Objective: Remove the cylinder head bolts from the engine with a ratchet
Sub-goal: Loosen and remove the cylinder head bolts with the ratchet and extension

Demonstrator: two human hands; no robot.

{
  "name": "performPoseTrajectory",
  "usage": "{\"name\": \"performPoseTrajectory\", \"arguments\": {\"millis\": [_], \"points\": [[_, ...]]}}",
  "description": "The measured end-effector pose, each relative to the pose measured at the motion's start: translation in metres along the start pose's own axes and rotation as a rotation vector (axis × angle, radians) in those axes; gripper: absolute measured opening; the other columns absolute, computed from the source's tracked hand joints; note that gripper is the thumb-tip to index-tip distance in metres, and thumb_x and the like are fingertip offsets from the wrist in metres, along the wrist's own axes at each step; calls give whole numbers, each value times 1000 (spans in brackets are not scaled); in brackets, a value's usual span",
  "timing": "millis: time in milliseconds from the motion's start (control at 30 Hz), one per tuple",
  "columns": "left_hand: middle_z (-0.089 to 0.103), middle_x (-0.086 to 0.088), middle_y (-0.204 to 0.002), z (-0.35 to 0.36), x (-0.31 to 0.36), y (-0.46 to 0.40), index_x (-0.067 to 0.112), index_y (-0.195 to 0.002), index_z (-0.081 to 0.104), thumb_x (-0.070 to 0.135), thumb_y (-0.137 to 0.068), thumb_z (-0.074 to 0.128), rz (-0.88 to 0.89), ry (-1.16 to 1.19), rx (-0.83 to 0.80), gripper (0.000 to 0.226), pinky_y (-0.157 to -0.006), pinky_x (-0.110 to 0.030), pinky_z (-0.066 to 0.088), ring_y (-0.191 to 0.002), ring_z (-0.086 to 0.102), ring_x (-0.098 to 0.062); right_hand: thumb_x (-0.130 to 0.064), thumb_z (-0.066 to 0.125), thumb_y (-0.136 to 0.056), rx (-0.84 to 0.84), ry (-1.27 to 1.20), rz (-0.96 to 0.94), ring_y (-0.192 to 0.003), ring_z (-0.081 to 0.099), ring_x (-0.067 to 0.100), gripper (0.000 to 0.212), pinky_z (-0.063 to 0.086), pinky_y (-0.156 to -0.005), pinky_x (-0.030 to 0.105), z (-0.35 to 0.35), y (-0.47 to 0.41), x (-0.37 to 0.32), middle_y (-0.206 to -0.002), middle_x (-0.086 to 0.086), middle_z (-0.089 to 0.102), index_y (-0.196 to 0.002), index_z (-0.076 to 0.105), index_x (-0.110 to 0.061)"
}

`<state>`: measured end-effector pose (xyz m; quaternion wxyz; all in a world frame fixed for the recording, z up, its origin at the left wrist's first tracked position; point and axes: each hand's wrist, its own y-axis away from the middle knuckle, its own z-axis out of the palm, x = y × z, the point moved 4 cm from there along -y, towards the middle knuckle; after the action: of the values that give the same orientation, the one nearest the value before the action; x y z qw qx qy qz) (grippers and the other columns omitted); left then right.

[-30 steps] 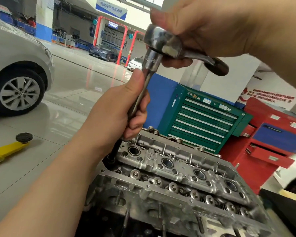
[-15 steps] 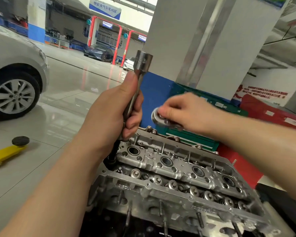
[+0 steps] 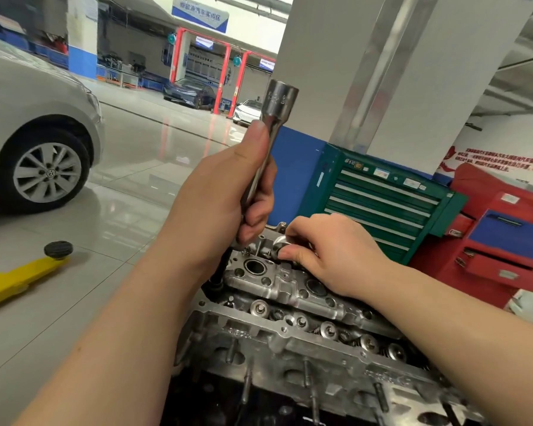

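The aluminium cylinder head [image 3: 293, 342] of the engine fills the lower middle of the view. My left hand [image 3: 219, 207] grips a long chrome extension bar [image 3: 273, 118] that stands upright, its dark lower end [image 3: 219, 275] down in a bolt hole at the head's near left corner. The bar's square-drive top is bare. My right hand [image 3: 330, 253] lies on top of the head just right of the bar, fingers curled round the chrome ratchet head [image 3: 280, 243]; the ratchet's handle is hidden under the hand.
A green drawer cabinet [image 3: 382, 198] and a red tool cart [image 3: 499, 241] stand right behind the engine. A white pillar [image 3: 397, 72] rises behind them. A silver car [image 3: 34, 139] and a yellow lift arm [image 3: 16, 281] are on the floor to the left.
The ratchet came off the top of the extension bar. My right hand carried it down and now holds it on the cylinder head. My left hand kept hold of the bar.
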<state>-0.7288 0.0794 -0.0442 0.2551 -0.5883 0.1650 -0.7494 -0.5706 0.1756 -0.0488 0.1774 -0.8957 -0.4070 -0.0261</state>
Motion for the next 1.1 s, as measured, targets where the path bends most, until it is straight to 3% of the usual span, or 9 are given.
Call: {"name": "performPoseTrajectory", "arguments": {"millis": [167, 233, 300, 367, 533, 633, 733, 900, 1100], "points": [[48, -4, -56, 1, 1, 1, 22, -81, 61, 71, -94, 51, 39, -33, 56, 52, -47, -29, 34, -43, 40, -23, -71, 36, -95, 115, -12, -5, -98, 53, 14, 50, 44, -90, 43, -9, 2, -6, -98, -15, 63, -106, 70, -36], [58, -10, -66, 1, 7, 4, 23, -100, 65, 54, -103, 55, 156, -71, 115, 32, -48, -31, 45, -51, 54, -24, -59, 47, -97, 163, -361, 8, -99, 58, 5, 38, 47, -90, 41, -16, 0, -18, -101, -18, 67, -111, 73, -34], [64, -12, -80, -2, 15, 8, 22, -116, 63, 34, -104, 62, 267, -79, 185, 17, -55, -32, 51, -62, 63, -25, -45, 57, -95, -9, -899, -14, -106, 66, 2, 33, 50, -98, 39, -17, -5, -37, -110, -16, 74, -120, 73, -30], [67, -8, -88, -9, 24, 10, 17, -114, 67, 22, -97, 72, 346, -136, 266, 18, -64, -32, 52, -71, 64, -21, -27, 62, -96, -145, -1134, -117, -115, 68, 12, 34, 49, -108, 42, -18, -9, -57, -120, -5, 75, -129, 69, -19], [72, -10, -89, -14, 38, 16, 14, -101, 73, 16, -83, 85, 344, -250, 289, 22, -67, -40, 58, -71, 65, -22, -11, 70, -94, -64, -1221, -182, -105, 73, 13, 25, 55, -96, 29, -10, -8, -70, -111, 2, 78, -119, 70, -13], [73, -14, -93, -11, 42, 17, 18, -101, 73, 19, -77, 90, 330, -350, 273, 30, -69, -48, 62, -76, 69, -37, -34, 82, -80, 106, -1194, -107, -97, 73, 17, 27, 57, -92, 49, -2, -9, -74, -102, -4, 77, -105, 71, -28], [75, -6, -85, -7, 42, 16, 18, -104, 75, 15, -82, 86, 306, -350, 268, 25, -64, -39, 60, -68, 73, -28, -44, 81, -79, 173, -1204, -141, -96, 71, 20, 32, 57, -87, 56, 4, -9, -79, -100, -5, 74, -105, 66, -34], [81, -4, -91, -1, 36, 16, 29, -122, 64, 14, -98, 72, 223, -197, 226, 29, -72, -35, 65, -84, 80, -25, -13, 70, -91, 78, -1323, -210, -100, 72, 9, 24, 55, -86, 23, 11, -2, -79, -104, -7, 76, -110, 67, -27], [74, -1, -89, -5, 43, 18, 27, -112, 74, 27, -79, 85, 260, -430, 322, 35, -76, -52, 63, -78, 71, -27, -40, 86, -68, 111, -1256, -77, -90, 74, 17, 38, 58, -88, 50, 18, -10, -78, -94, -6, 76, -99, 64, -33]]}}
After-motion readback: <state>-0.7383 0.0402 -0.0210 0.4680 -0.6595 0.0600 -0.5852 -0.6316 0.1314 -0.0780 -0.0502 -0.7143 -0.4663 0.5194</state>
